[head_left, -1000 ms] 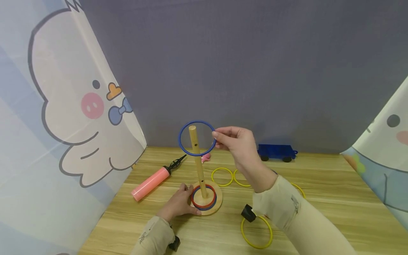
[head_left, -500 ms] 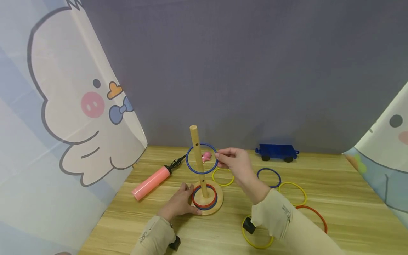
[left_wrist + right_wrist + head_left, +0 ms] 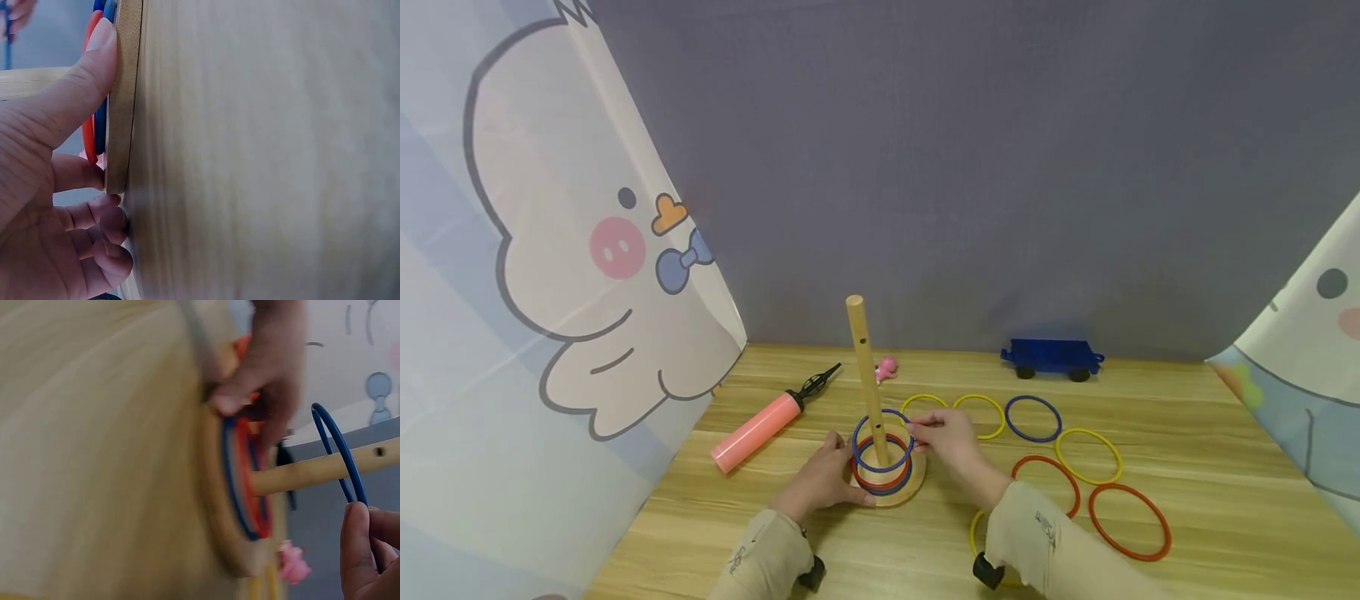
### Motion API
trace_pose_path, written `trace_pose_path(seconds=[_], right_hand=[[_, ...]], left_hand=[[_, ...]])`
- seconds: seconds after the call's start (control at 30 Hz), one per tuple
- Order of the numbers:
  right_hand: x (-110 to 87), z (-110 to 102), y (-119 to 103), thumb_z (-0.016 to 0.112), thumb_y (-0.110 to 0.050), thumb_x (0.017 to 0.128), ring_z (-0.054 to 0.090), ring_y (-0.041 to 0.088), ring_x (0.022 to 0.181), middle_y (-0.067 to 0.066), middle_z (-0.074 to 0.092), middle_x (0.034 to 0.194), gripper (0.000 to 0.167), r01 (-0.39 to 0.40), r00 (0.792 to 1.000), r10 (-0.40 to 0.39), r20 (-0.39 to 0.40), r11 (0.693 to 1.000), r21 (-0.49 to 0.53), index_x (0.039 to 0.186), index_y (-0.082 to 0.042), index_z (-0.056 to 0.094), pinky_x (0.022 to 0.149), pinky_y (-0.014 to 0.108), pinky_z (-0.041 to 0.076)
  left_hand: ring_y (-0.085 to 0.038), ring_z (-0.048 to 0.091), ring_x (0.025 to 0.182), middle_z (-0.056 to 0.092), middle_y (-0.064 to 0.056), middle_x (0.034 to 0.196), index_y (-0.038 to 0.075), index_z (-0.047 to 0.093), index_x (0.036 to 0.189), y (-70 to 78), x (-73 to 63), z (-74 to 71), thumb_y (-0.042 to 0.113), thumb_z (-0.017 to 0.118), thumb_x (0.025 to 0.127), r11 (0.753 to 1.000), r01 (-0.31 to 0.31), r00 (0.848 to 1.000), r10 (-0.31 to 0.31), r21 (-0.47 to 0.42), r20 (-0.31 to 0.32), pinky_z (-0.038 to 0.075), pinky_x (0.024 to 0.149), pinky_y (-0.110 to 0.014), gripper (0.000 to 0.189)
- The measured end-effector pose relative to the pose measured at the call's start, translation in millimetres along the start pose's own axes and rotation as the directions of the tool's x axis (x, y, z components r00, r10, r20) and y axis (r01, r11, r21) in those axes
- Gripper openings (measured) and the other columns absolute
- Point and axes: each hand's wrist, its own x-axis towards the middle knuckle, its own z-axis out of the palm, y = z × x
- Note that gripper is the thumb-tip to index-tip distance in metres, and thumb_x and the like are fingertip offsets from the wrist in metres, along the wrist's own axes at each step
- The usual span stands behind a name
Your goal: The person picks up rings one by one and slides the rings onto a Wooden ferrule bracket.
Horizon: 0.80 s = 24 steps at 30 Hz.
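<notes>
The stand (image 3: 866, 367) is pale wood, smooth and a bit dull. The blue ring (image 3: 345, 450) around it looks like smooth plastic with a little shine. So does the red ring (image 3: 89, 142) low on the stand. Left of the stand, the pink pump (image 3: 758, 432) is shiny plastic. Behind the stand, to the right, the blue cart (image 3: 1051, 357) looks like hard plastic. The table (image 3: 1225, 467) under the stand looks like smooth, streaky wood. The grey curtain (image 3: 1000, 183) behind the stand is matt cloth.
</notes>
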Motion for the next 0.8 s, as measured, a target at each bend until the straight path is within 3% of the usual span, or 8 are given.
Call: trace_pose_path(seconds=[0.1,0.2,0.37,0.6,0.8], right_hand=[[0.4,2.6,17.6,0.067,0.007,0.086,0.065,0.020,0.059,0.024,0.068,0.089,0.010,-0.012,1.000,0.012,0.010,0.999,-0.034,0.094,0.012,0.070,0.068,0.045,0.056],[0.3,4.8,28.5,0.069,0.007,0.086,0.065,0.018,0.059,0.020,0.069,0.085,0.009,-0.024,1.000,0.025,0.007,0.999,-0.047,0.092,0.012,0.070,0.065,0.040,0.056],[2.8,6.1,38.7,0.071,0.005,0.084,0.063,0.016,0.054,0.013,0.070,0.079,0.006,0.003,1.000,-0.003,-0.003,0.995,-0.099,0.085,0.011,0.070,0.057,0.035,0.056],[-0.1,-1.6,40.6,0.071,0.003,0.085,0.064,0.020,0.053,0.016,0.071,0.079,0.006,0.034,0.999,-0.030,0.024,0.987,-0.160,0.083,0.009,0.070,0.054,0.036,0.055],[-12.3,-24.7,33.1,0.071,0.001,0.086,0.064,0.022,0.056,0.019,0.068,0.079,0.007,0.056,0.998,-0.046,0.047,0.974,-0.219,0.086,0.007,0.070,0.056,0.037,0.055]], left_hand=[[-0.030,0.053,0.099,0.044,-0.013,0.111,-0.005,0.041,0.145,-0.3,0.3,0.5,0.052,0.088,0.063,1.000,0.005,1.000,-0.005,0.012,0.001,0.045,0.088,-0.049,0.111],[-0.032,0.053,0.104,0.044,-0.015,0.115,-0.009,0.037,0.145,-0.5,0.7,0.6,0.054,0.087,0.063,1.000,0.015,1.000,-0.016,0.021,0.007,0.045,0.091,-0.049,0.115],[-0.027,0.052,0.097,0.044,-0.013,0.112,-0.009,0.038,0.145,-1.6,1.9,1.2,0.054,0.087,0.064,1.000,0.007,1.000,-0.007,0.030,0.005,0.046,0.087,-0.046,0.114],[-0.028,0.053,0.098,0.044,-0.015,0.111,-0.010,0.036,0.145,-2.5,1.9,3.2,0.054,0.086,0.064,1.000,-0.003,1.000,0.003,0.025,0.007,0.046,0.087,-0.046,0.115],[-0.027,0.052,0.097,0.043,-0.015,0.111,-0.010,0.035,0.146,-1.4,0.8,0.9,0.052,0.087,0.064,1.000,0.003,1.000,-0.003,0.023,0.011,0.045,0.086,-0.045,0.115]])
